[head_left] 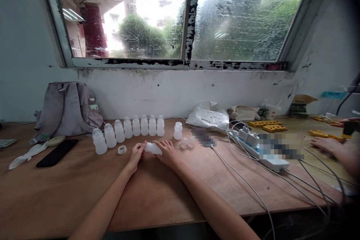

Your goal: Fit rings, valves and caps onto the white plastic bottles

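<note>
Wooden table (152, 202) | left fingers (142, 147), right fingers (166, 144) curled round white bottle (152, 148) | greenish label (93, 107) unreadable

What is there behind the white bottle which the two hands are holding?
Behind the white bottle are the table, a row of clear-topped bottles, then the wall. Whatever the bottle, left hand and right hand cover cannot be seen.

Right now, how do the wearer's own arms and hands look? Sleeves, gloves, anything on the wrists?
Left arm and right arm: no sleeves in view. Left hand and right hand: ungloved. No watch or band shows; fine detail is too small to tell.
</note>
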The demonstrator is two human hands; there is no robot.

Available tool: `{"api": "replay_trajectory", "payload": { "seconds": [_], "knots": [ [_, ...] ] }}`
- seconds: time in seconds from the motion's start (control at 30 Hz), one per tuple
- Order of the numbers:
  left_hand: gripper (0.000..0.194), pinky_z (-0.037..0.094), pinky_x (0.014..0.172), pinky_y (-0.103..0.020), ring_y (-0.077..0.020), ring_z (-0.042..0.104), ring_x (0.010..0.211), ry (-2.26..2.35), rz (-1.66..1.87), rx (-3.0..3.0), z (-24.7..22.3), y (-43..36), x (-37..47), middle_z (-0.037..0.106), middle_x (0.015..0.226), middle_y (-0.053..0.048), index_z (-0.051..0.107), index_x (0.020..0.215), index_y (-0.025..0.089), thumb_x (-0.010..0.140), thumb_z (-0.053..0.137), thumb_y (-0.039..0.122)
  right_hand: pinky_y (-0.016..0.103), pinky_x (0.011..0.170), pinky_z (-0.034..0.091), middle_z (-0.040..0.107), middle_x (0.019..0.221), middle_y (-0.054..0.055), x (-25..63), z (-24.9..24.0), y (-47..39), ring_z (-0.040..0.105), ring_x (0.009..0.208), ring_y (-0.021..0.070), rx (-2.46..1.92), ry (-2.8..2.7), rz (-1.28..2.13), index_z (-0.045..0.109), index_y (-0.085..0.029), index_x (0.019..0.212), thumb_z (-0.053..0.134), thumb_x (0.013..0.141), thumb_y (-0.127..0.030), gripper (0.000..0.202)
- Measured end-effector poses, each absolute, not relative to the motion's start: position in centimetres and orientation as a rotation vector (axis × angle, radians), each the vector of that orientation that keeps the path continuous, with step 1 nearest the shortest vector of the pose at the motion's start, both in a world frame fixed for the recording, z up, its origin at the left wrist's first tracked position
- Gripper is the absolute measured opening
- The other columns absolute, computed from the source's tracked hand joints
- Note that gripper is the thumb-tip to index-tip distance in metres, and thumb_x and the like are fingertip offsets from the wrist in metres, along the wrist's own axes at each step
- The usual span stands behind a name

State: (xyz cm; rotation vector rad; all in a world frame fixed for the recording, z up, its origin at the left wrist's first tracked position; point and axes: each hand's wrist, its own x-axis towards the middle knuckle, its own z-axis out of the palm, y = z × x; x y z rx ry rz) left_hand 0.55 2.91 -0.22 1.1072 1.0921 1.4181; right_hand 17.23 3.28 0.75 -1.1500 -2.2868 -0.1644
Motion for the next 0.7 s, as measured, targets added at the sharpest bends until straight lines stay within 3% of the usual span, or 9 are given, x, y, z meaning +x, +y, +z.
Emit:
{"api": "replay_trajectory", "payload": {
  "seconds": [0.17, 0.27, 0.37, 0.53, 0.7],
  "knots": [
    [0.034, 0.032, 0.042, -0.018, -0.0065, 0.044, 0.046, 1.092, 1.429, 1.128, -0.25, 3.05, 0.27, 0.051, 0.059, 0.003, 0.058, 0.075, 0.016, 0.06, 0.064, 0.046, 0.032, 0.084, 0.03, 0.057, 0.106, 0.007, 17.37, 0.48, 3.38, 0.046, 0.098, 0.0222, -1.156, -2.259, -0.132, 0.043, -0.024, 0.122, 0.061, 0.071, -0.026, 0.055],
    [0.036, 0.04, 0.057, -0.02, -0.0128, 0.056, 0.071, 0.977, 1.468, 1.143, -0.14, 3.19, 0.14, 0.06, 0.085, -0.004, 0.06, 0.091, 0.017, 0.059, 0.066, 0.03, 0.032, 0.083, 0.03, 0.057, 0.106, 0.007, 17.49, 0.26, 3.61, 0.046, 0.098, 0.0225, -1.202, -2.232, -0.105, 0.043, -0.023, 0.122, 0.061, 0.071, -0.027, 0.054],
    [0.046, 0.041, 0.071, -0.024, -0.0173, 0.054, 0.092, 0.865, 1.528, 1.114, -0.26, 3.45, 0.1, 0.059, 0.102, -0.007, 0.057, 0.102, 0.019, 0.057, 0.065, 0.021, 0.031, 0.083, 0.03, 0.057, 0.106, 0.007, 17.48, 0.14, 3.72, 0.046, 0.097, 0.0215, -1.218, -2.236, -0.108, 0.043, -0.023, 0.122, 0.06, 0.07, -0.026, 0.054],
    [0.046, 0.041, 0.063, -0.024, -0.0162, 0.057, 0.08, 1.045, 1.511, 1.035, -0.62, 3.79, -0.1, 0.06, 0.087, -0.006, 0.053, 0.103, 0.017, 0.06, 0.065, 0.028, 0.032, 0.083, 0.03, 0.057, 0.105, 0.007, 17.23, 0.06, 3.55, 0.046, 0.097, 0.0213, -1.201, -2.271, -0.144, 0.043, -0.023, 0.12, 0.06, 0.071, -0.027, 0.052],
    [0.045, 0.042, 0.072, -0.023, -0.016, 0.053, 0.095, 0.821, 1.566, 1.005, -0.24, 3.67, 0.03, 0.058, 0.103, -0.007, 0.054, 0.096, 0.018, 0.054, 0.066, 0.016, 0.033, 0.084, 0.03, 0.057, 0.105, 0.007, 17.29, 0.22, 3.46, 0.046, 0.098, 0.0218, -1.208, -2.285, -0.132, 0.042, -0.024, 0.122, 0.06, 0.071, -0.025, 0.054]
  ]
}}
